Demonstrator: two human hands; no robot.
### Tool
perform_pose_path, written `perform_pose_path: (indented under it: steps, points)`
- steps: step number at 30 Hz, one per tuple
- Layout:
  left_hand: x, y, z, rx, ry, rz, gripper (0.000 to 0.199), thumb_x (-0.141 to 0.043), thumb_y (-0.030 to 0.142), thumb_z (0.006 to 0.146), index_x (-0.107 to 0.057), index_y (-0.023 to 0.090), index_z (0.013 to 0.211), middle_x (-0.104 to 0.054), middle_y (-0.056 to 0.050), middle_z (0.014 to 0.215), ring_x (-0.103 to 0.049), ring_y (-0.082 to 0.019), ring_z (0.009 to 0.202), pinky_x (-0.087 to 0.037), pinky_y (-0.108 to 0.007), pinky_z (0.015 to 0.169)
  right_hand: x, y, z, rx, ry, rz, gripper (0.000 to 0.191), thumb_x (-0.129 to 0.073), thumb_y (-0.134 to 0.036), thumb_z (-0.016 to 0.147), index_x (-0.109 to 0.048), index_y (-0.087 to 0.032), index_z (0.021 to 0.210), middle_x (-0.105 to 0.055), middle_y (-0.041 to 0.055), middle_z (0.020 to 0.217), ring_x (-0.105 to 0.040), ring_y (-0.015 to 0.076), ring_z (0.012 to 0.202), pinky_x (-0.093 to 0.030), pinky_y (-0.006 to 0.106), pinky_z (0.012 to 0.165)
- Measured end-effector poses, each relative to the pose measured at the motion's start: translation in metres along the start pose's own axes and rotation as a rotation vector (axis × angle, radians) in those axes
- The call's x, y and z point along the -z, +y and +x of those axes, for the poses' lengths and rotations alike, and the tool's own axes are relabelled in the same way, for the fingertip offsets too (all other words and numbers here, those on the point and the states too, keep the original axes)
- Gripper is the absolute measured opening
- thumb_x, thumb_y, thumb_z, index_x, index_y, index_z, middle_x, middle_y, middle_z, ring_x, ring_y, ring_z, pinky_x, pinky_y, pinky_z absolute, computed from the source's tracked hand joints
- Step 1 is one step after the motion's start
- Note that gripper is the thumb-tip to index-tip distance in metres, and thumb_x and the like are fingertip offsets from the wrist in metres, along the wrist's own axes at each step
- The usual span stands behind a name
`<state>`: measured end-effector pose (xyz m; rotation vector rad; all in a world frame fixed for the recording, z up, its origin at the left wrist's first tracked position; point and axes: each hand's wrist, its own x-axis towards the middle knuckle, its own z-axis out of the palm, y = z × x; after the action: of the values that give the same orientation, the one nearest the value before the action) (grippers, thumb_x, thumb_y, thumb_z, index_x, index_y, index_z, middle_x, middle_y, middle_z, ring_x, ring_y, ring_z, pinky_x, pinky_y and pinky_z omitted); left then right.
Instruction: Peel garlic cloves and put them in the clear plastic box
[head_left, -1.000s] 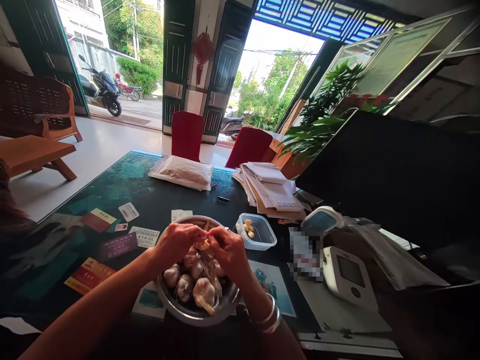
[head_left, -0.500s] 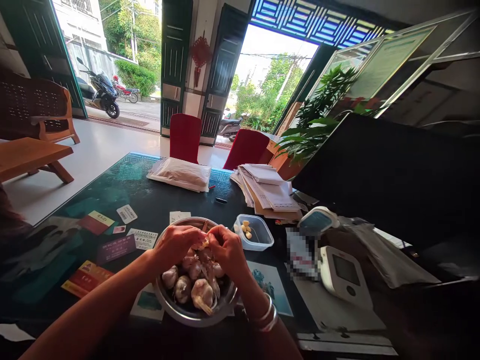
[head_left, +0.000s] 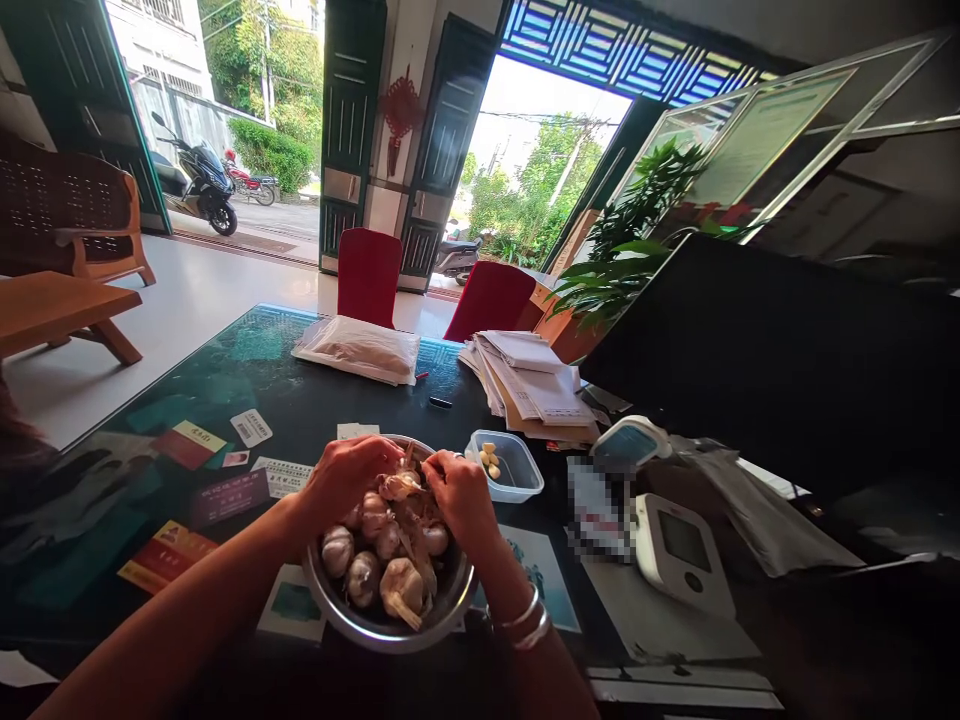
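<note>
A steel bowl (head_left: pixel 322 600) full of garlic bulbs (head_left: pixel 402 585) stands on the desk in front of me. Above its far side, my left hand (head_left: pixel 346 478) curls around a partly opened garlic bulb (head_left: pixel 400 486) with papery skin hanging loose. Just right of that bulb is my right hand (head_left: pixel 459 492), its thumb and fingers pinched together; whatever is between them is too small to make out. Several peeled garlic cloves (head_left: pixel 489 460) lie in a clear plastic box (head_left: pixel 525 478) to the right, behind my right hand.
Cards and photos lie flat at the left, including a purple card (head_left: pixel 231 495). Papers are stacked (head_left: pixel 529 380) behind the box, beside a plastic-wrapped package (head_left: pixel 360 348). On the right are a white device with a screen (head_left: pixel 684 550) and a large dark monitor (head_left: pixel 780 370).
My hands, which were together over the garlic, have drawn slightly apart. The right one has shifted right, and the bulb by my left hand is more exposed.
</note>
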<state>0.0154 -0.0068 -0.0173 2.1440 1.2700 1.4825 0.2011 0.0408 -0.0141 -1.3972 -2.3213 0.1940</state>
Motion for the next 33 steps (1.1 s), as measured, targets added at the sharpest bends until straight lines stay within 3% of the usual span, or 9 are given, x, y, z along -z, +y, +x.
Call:
perform_pose_path:
  steps: [3,7,11,17,22,25,29,33]
  points:
    - [0.001,-0.001,0.002,0.017,0.044,0.034,0.01,-0.053,0.015,0.084,-0.064,0.016,0.082,-0.072,-0.005,0.085,-0.067,-0.015,0.077,-0.052,-0.024,0.073,-0.001,-0.001,-0.001,0.028,-0.078,-0.055,0.028,-0.043,-0.01,0.085,-0.068,-0.018,0.096,-0.069,0.0074,0.085,-0.064,0.0185,0.079,-0.044,0.025,0.07]
    - [0.001,-0.002,0.003,0.028,0.049,0.056,0.011,-0.053,0.014,0.083,-0.064,0.017,0.081,-0.072,-0.003,0.084,-0.067,-0.014,0.075,-0.052,-0.023,0.072,-0.003,-0.003,-0.002,0.123,-0.155,-0.025,0.052,-0.038,0.0,0.079,-0.054,-0.019,0.125,-0.064,0.0088,0.113,-0.061,0.0187,0.099,-0.045,0.025,0.082]
    - [0.0,-0.002,0.004,0.056,0.038,0.089,0.011,-0.054,0.014,0.082,-0.065,0.018,0.081,-0.072,-0.002,0.082,-0.067,-0.014,0.073,-0.05,-0.022,0.07,-0.002,-0.006,-0.002,0.254,-0.305,-0.006,0.061,-0.038,0.001,0.074,-0.047,-0.018,0.131,-0.052,0.0073,0.131,-0.051,0.0194,0.116,-0.041,0.028,0.094]
    - [0.0,-0.002,0.005,0.084,0.004,0.111,0.012,-0.054,0.013,0.082,-0.065,0.018,0.084,-0.073,-0.001,0.084,-0.068,-0.014,0.076,-0.049,-0.021,0.07,0.001,-0.007,0.002,0.371,-0.431,-0.033,0.057,-0.041,-0.003,0.076,-0.048,-0.02,0.129,-0.046,0.005,0.137,-0.052,0.0208,0.112,-0.042,0.032,0.094]
    - [-0.001,-0.005,0.003,0.112,-0.037,0.101,0.01,-0.054,0.015,0.083,-0.064,0.018,0.086,-0.073,-0.002,0.089,-0.068,-0.015,0.079,-0.05,-0.022,0.072,-0.003,-0.007,0.002,0.334,-0.396,0.055,0.055,-0.046,-0.003,0.074,-0.053,-0.024,0.124,-0.052,0.0042,0.132,-0.053,0.021,0.112,-0.042,0.033,0.094]
    - [-0.001,-0.006,0.002,0.131,-0.045,0.086,0.005,-0.056,0.015,0.081,-0.061,0.017,0.081,-0.072,-0.004,0.094,-0.068,-0.016,0.082,-0.051,-0.023,0.072,-0.004,-0.006,0.001,0.288,-0.266,0.175,0.052,-0.044,-0.003,0.077,-0.054,-0.022,0.124,-0.056,0.0059,0.127,-0.053,0.0199,0.114,-0.04,0.032,0.096]
    - [-0.003,-0.003,0.0,0.126,-0.085,0.1,0.003,-0.058,0.018,0.08,-0.058,0.017,0.078,-0.072,-0.005,0.095,-0.069,-0.016,0.08,-0.052,-0.023,0.068,0.001,-0.005,-0.003,0.126,-0.03,0.335,0.031,-0.045,-0.015,0.085,-0.064,-0.018,0.109,-0.071,0.0068,0.098,-0.065,0.0198,0.089,-0.048,0.033,0.083]
    - [-0.005,0.0,-0.002,0.068,-0.109,0.146,0.01,-0.056,0.02,0.083,-0.055,0.018,0.073,-0.072,-0.003,0.093,-0.068,-0.015,0.082,-0.051,-0.022,0.069,0.006,-0.008,-0.008,0.069,-0.061,0.656,0.022,-0.053,-0.027,0.084,-0.069,-0.018,0.097,-0.072,0.0042,0.082,-0.066,0.018,0.071,-0.052,0.027,0.066]
